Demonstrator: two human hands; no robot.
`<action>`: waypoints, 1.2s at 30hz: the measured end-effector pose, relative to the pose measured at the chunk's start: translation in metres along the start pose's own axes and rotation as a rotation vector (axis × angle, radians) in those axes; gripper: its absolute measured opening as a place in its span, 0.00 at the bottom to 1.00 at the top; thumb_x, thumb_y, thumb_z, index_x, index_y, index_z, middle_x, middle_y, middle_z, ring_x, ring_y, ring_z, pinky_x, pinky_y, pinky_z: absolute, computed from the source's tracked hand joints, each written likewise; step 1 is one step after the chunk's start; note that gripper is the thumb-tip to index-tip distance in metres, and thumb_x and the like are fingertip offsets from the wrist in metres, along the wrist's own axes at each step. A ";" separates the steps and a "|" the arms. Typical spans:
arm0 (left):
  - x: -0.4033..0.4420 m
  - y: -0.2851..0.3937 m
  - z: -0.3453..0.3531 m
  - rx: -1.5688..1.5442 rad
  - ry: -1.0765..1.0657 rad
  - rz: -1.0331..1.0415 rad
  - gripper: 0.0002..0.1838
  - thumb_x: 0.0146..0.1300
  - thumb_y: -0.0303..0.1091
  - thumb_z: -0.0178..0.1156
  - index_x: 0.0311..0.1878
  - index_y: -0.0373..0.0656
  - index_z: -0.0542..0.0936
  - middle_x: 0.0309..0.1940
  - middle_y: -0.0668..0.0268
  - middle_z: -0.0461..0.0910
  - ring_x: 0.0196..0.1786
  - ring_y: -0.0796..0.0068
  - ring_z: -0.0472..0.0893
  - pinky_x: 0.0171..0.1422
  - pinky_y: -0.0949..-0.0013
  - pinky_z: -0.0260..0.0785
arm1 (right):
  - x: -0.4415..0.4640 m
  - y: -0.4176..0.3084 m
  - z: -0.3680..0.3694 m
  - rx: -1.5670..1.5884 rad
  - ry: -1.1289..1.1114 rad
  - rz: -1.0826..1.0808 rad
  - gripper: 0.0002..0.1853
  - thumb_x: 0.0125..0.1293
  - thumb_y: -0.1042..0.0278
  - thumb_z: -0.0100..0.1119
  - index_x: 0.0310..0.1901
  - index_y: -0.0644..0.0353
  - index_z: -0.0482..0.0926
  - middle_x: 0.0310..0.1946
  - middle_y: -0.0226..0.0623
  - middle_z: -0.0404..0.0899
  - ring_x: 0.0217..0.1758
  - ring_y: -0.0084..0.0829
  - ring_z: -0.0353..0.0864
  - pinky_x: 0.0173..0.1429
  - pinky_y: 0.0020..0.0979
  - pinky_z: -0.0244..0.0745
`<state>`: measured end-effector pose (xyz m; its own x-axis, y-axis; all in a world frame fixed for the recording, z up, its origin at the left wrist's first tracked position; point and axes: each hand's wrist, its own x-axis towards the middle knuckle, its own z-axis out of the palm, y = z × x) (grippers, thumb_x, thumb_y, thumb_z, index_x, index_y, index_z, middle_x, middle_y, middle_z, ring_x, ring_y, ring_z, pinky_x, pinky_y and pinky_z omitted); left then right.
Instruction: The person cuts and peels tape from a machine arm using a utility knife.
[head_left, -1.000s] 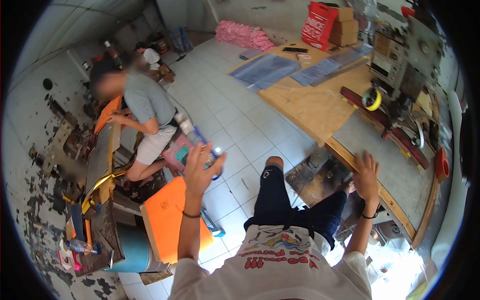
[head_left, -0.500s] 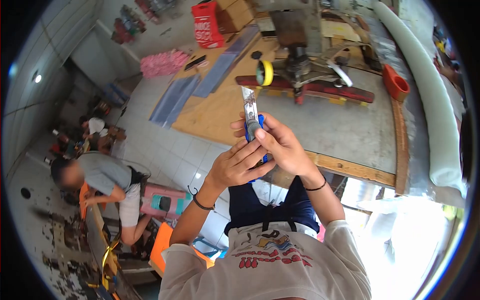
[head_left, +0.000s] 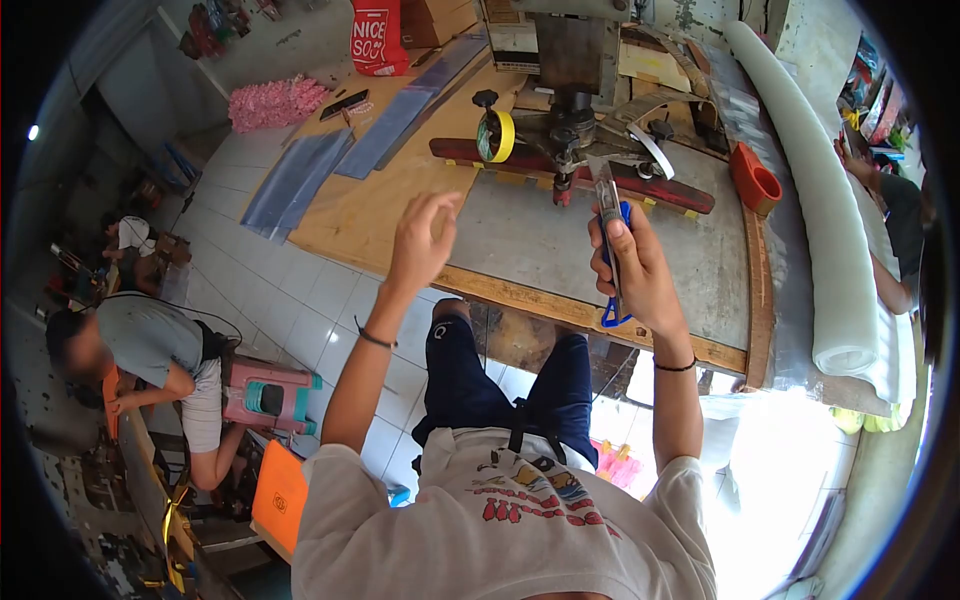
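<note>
My right hand is wrapped around a blue-handled utility knife, its metal blade out and pointing up, above the grey tabletop. The thumb presses along the knife's body. My left hand is raised on its own over the front of the wooden board, fingers loosely bent and apart, with nothing in them. Beyond the knife, a machine head with a red-tipped spindle stands over a long dark red bar. A roll of yellow tape hangs by the machine.
Clear plastic sheets lie on the table's left part, near a phone and a red bag. To the right are a red-orange tape dispenser and a long white foam roll. A co-worker sits at left; another person's arm shows far right.
Both hands were together on the knife. They have separated: my right hand carried the knife right, and my left let go and moved left and up. The view has shifted slightly.
</note>
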<state>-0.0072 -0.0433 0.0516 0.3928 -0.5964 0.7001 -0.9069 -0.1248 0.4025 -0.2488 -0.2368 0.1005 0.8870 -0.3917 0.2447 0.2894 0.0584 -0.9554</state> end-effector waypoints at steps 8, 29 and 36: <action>0.098 -0.181 0.018 -0.005 0.009 -0.336 0.17 0.66 0.28 0.58 0.57 0.35 0.81 0.37 0.58 0.85 0.38 0.65 0.84 0.48 0.61 0.76 | 0.052 -0.027 0.026 -0.853 -0.171 -0.056 0.20 0.78 0.52 0.56 0.60 0.57 0.68 0.22 0.34 0.76 0.25 0.27 0.79 0.28 0.33 0.69; 0.124 -0.258 0.051 -0.797 -0.587 -0.394 0.20 0.74 0.50 0.63 0.40 0.41 0.87 0.27 0.79 0.75 0.33 0.88 0.71 0.38 0.80 0.63 | 0.244 0.085 0.137 -1.973 -0.399 -0.318 0.08 0.66 0.66 0.62 0.44 0.55 0.84 0.32 0.35 0.88 0.37 0.37 0.91 0.38 0.36 0.84; 0.126 -0.258 0.052 -0.713 -0.492 -0.309 0.18 0.72 0.45 0.65 0.39 0.36 0.87 0.27 0.77 0.78 0.33 0.87 0.73 0.37 0.78 0.63 | 0.266 0.114 0.146 -2.104 -0.381 -0.363 0.10 0.69 0.64 0.58 0.50 0.49 0.82 0.30 0.33 0.87 0.35 0.39 0.91 0.38 0.38 0.84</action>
<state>0.2688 -0.1272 0.0054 0.3445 -0.9084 0.2368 -0.3992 0.0866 0.9128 0.0729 -0.2000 0.0809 0.9860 0.0178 0.1656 -0.0624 -0.8824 0.4663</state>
